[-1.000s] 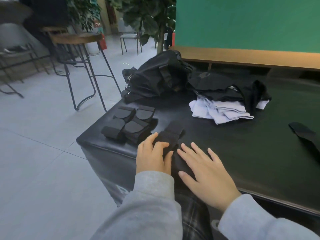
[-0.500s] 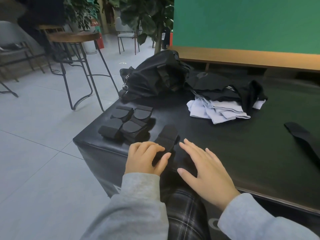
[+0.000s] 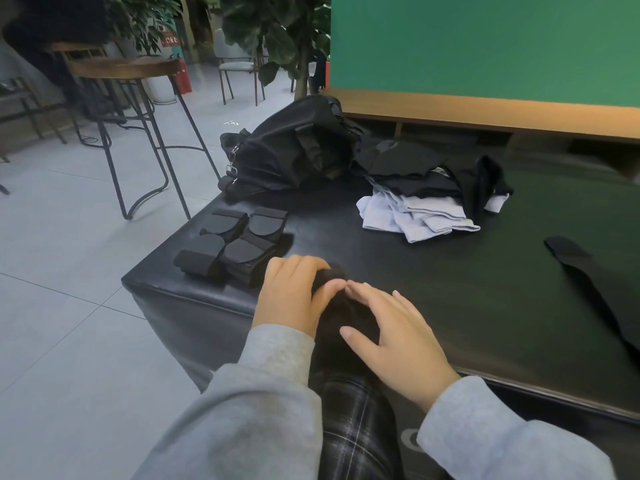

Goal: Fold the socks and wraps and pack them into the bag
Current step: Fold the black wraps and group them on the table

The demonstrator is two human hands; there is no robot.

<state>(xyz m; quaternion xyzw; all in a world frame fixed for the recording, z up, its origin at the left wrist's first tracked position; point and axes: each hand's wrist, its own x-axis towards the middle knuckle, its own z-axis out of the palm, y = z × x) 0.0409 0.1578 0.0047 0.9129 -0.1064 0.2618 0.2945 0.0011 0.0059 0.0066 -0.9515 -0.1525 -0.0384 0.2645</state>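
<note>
A black wrap (image 3: 334,275) lies at the near edge of the black table (image 3: 467,306), folded over on itself. My left hand (image 3: 291,296) curls round its folded end. My right hand (image 3: 394,327) lies flat beside it, fingers straight, pressing the rest of the wrap down. Several folded black wraps (image 3: 235,244) sit in a neat group to the left of my hands. The black bag (image 3: 294,150) slumps at the table's far left corner. A heap of black and white socks (image 3: 429,199) lies to the right of the bag.
A loose black strap (image 3: 588,282) stretches along the table's right side. A wooden bar stool (image 3: 138,109) stands on the tiled floor to the left. A green wall with a wooden ledge (image 3: 485,109) rises behind the table.
My left hand has rolled the far end of the wrap back toward me, so the wrap is now shorter and bunched under my fingers. My right hand stayed pressing on it.
</note>
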